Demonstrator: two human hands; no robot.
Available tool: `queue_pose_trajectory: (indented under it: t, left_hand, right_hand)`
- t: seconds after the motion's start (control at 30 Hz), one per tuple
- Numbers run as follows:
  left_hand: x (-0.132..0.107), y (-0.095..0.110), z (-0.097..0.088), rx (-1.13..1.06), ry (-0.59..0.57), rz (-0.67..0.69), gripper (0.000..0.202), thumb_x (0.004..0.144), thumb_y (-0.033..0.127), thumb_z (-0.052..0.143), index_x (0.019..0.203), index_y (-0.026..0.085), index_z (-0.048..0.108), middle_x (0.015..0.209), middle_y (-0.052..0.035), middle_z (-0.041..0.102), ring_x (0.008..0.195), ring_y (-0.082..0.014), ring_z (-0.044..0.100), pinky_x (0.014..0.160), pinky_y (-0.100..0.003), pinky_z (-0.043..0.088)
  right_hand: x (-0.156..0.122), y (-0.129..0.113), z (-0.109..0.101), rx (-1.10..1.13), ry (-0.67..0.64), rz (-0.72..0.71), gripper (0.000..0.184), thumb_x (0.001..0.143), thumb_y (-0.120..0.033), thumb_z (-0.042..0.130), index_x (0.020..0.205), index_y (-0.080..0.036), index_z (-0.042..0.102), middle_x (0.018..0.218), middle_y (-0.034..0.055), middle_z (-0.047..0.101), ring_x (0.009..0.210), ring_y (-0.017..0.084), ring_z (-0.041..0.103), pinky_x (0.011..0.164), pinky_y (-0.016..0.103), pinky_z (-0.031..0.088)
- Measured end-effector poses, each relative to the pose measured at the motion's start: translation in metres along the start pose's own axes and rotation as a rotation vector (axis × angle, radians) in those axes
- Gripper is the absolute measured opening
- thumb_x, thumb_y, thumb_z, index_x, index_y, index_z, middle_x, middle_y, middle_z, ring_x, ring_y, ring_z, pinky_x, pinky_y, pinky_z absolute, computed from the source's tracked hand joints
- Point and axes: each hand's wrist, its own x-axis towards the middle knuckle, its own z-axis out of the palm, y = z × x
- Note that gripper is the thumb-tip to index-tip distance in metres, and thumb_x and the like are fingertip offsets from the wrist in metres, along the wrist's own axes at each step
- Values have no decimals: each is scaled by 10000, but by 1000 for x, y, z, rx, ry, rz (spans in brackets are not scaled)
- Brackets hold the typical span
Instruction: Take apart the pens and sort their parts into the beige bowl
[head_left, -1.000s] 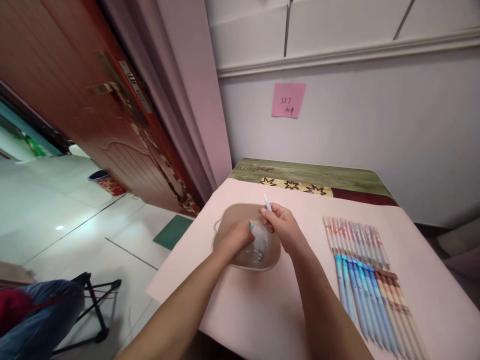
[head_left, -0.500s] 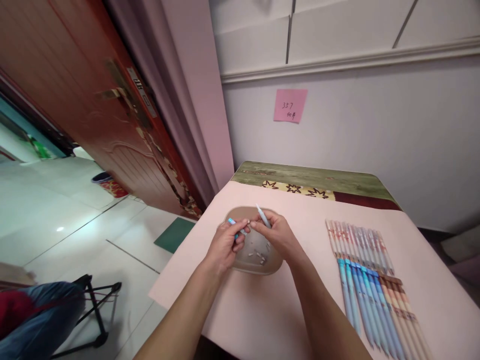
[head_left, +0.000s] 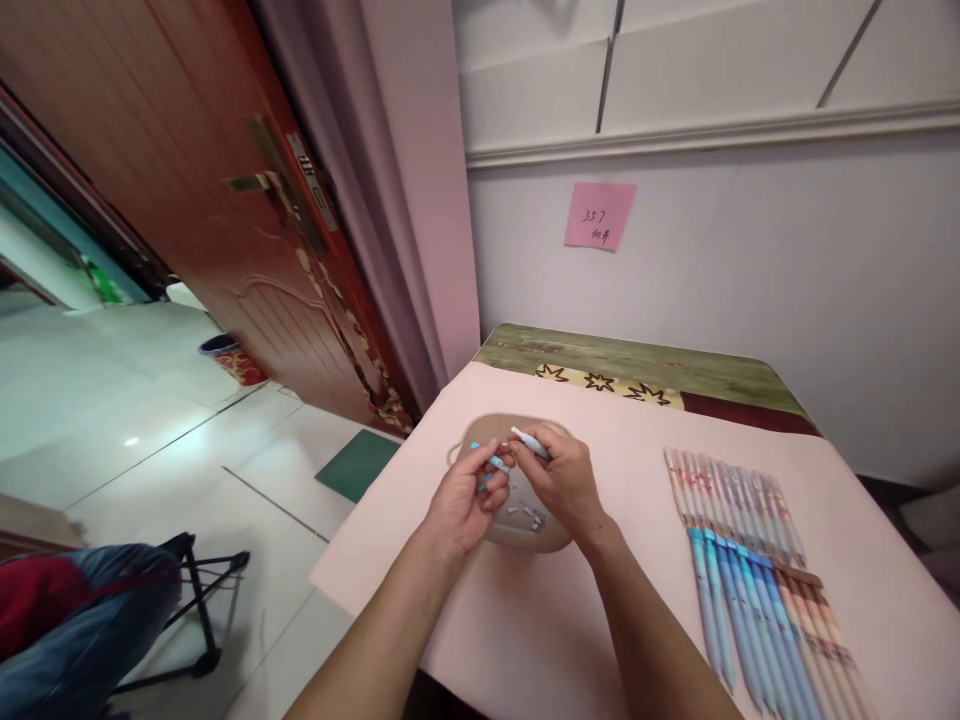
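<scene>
At the pink-covered table (head_left: 517,630), as seen from where I stand: one pair of bare hands, brought together above a basin.

Item: left hand (head_left: 461,500), palm turned partly up, fingers curled closed around small blue pieces (head_left: 498,464); their blue ends show between and beyond the fingers.

Item: right hand (head_left: 570,478), gripping a pale pen barrel (head_left: 534,443) between thumb and fingers, its whitish tip slanting up and to the left. The fingertips of both hands meet or nearly meet; whether anything is pinched between them, I cannot tell.

Item: beige basin (head_left: 491,428), one, with a side handle, standing on the table directly under the hands. Contents: small whitish and grey pieces (head_left: 533,517), loose on the bottom.

Item: pens, laid side by side to the right of the basin and well apart from it. Far row, clear pens with reddish patterns (head_left: 731,500); near row, blue pens (head_left: 742,610) at left, brown-and-beige pens (head_left: 825,640) at right.

Item: pink note (head_left: 600,216), handwritten "357", on the wall behind.

Item: seated person in jeans (head_left: 124,605), at far left, beside black folding legs (head_left: 199,610).
</scene>
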Motion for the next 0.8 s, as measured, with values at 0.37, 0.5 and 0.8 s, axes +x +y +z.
queue_pose_trajectory:
  t: [0.37,0.5,0.8]
  left_hand:
    - [3,-2,3,-319,98,44,175,865,20,450,746,126,523,665,-3,505,400,-7,314,323,-111,262]
    - [1,-5,5,-321,130,28,190,894,42,439,742,138,502,600,35,436,381,-9,292,305,-113,232]
    - [-6,-11,0,-185,144,-10,134,894,134,519,760,140,520,507,84,367,325,-8,204,275,-123,169]
  right_hand:
    - [2,-2,-5,66,-96,20,135,858,-305,595,877,-248,716,841,33,706,796,208,632,733,313,462]
    - [1,0,-3,-9,-103,14,139,864,-308,591,887,-243,712,852,43,704,810,206,634,737,304,461]
    - [-1,1,-4,-177,-175,-42,132,881,-322,592,832,-239,682,732,24,640,701,181,579,645,280,406]
